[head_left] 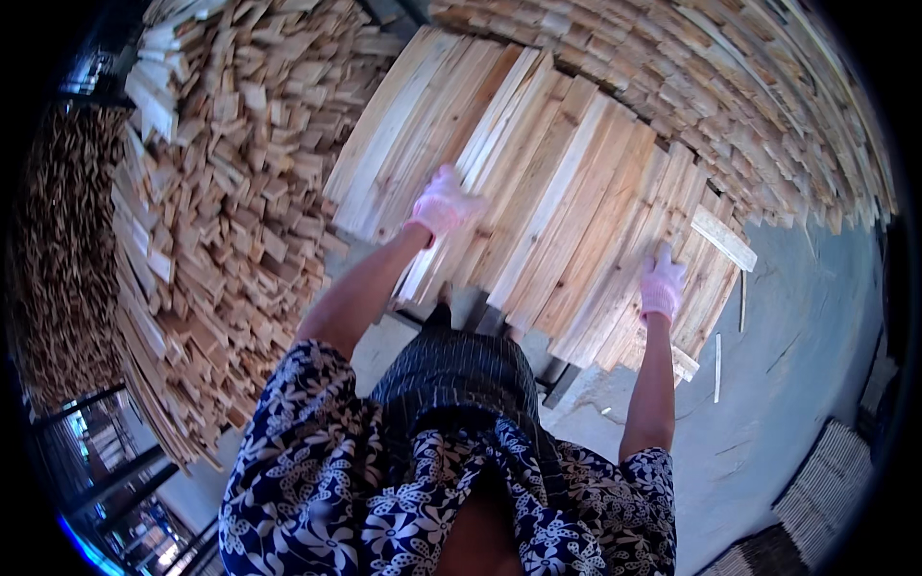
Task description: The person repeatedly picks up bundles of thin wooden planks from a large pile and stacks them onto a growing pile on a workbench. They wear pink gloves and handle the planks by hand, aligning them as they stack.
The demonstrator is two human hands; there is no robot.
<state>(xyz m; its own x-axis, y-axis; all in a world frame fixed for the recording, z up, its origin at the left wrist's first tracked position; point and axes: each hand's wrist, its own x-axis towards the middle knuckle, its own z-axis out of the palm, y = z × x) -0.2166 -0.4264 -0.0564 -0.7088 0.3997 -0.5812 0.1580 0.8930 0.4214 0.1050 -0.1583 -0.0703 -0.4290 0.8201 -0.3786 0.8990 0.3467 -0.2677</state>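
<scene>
Wooden boards (552, 206) lie side by side in a broad layer in front of me. Both of my hands wear pale pink knitted gloves. My left hand (446, 204) rests on the boards left of the middle, its thumb apart from its fingers. Close by it runs a pale, narrow board (495, 110). Toward the right end of the layer, my right hand (662, 280) lies with fingers stretched along the boards. A short light strip (723, 238) lies crosswise over the board ends, beyond that hand. What supports the boards is mostly hidden beneath them.
A tall stack of wood pieces (226, 182) stands at the left, its ends jutting out unevenly. Another long stack (711, 82) curves along the far side. Thin offcuts (717, 368) lie on the grey floor (797, 288) to the right. A slatted bundle (824, 490) sits at the lower right.
</scene>
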